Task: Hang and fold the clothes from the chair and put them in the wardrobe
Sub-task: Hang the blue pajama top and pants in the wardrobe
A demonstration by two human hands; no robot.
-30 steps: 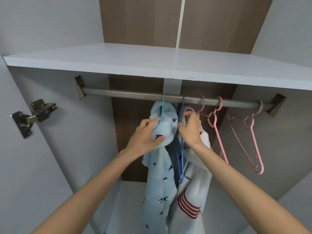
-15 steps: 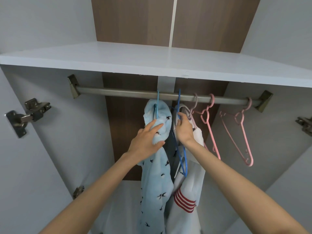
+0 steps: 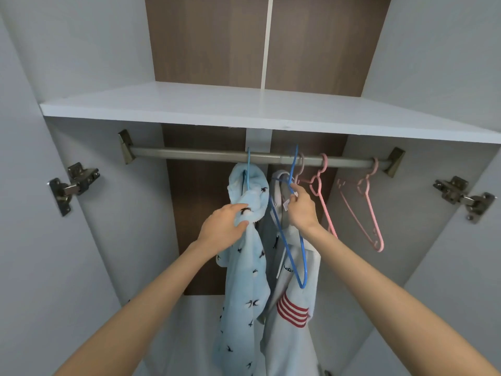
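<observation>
A light blue garment with small dark birds point(image 3: 244, 280) hangs from a blue hook on the wardrobe rail point(image 3: 189, 153). My left hand point(image 3: 225, 226) grips its bunched shoulder. Beside it on the right hangs a white garment with red stripes point(image 3: 292, 321). An empty blue hanger point(image 3: 291, 240) hangs in front of the white garment, its hook over the rail. My right hand point(image 3: 302, 207) pinches that hanger just under its hook.
Two empty pink hangers point(image 3: 363, 213) hang on the rail to the right. A white shelf point(image 3: 189, 107) lies just above the rail. Both wardrobe doors stand open, with metal hinges point(image 3: 73, 183) on the side walls.
The view has pulled back from the wardrobe. My left hand has closed on the blue garment's shoulder. My right hand stays at the blue hanger's neck.
</observation>
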